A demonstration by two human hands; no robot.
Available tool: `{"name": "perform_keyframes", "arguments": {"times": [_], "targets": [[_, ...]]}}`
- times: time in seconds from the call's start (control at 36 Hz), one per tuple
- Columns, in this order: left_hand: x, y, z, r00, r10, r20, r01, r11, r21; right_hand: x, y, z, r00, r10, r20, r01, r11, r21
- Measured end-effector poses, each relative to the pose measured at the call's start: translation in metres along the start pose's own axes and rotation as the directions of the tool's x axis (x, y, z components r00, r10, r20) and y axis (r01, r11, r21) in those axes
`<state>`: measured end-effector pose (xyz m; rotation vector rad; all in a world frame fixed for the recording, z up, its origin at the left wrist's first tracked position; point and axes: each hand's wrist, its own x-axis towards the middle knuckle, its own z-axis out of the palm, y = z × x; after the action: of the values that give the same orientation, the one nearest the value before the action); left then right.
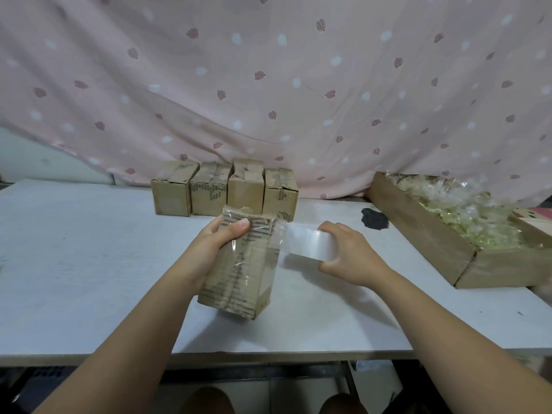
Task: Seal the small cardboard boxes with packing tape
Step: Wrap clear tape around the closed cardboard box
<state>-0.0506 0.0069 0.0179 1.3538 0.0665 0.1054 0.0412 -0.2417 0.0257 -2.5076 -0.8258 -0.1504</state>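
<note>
A small worn cardboard box (242, 270) stands tilted at the middle of the white table (74, 264). My left hand (215, 243) grips its upper left side, thumb across the top face. My right hand (348, 255) holds a roll of clear packing tape (310, 245) just right of the box. A stretch of tape runs from the roll onto the box's top right edge. Clear tape strips lie over the box's faces.
Several small cardboard boxes (224, 189) stand in a row at the back of the table against a pink patterned cloth. A long shallow cardboard tray (424, 234) of clear-wrapped items sits on the right. A dark blotch (373, 219) marks the table near it.
</note>
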Motion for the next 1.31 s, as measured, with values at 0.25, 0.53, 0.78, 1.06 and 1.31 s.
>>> {"name": "perform_keyframes", "arguments": {"times": [0.25,0.53,0.78,1.06,1.31], "targets": [[0.016,-0.002,-0.008,0.996,-0.05,-0.068,0.05,0.999,0.005,-0.015,-0.004,-0.031,0.999,-0.002,0.032,-0.001,0.994,0.109],[0.019,0.001,-0.01,0.97,-0.176,-0.167,0.163,0.983,-0.087,-0.029,-0.011,-0.053,1.0,-0.014,-0.02,0.017,0.989,0.148],[0.027,0.01,0.006,0.948,-0.244,-0.202,0.253,0.967,0.018,-0.031,-0.029,-0.055,0.996,-0.012,-0.086,0.037,0.953,0.3],[0.032,0.032,0.023,0.948,-0.159,-0.275,0.236,0.932,0.276,-0.022,-0.044,-0.063,0.98,0.008,-0.201,0.108,0.823,0.558],[0.031,0.038,0.043,0.94,-0.039,-0.338,0.284,0.636,0.718,-0.021,-0.052,-0.057,0.965,0.028,-0.261,0.205,0.542,0.815]]}}
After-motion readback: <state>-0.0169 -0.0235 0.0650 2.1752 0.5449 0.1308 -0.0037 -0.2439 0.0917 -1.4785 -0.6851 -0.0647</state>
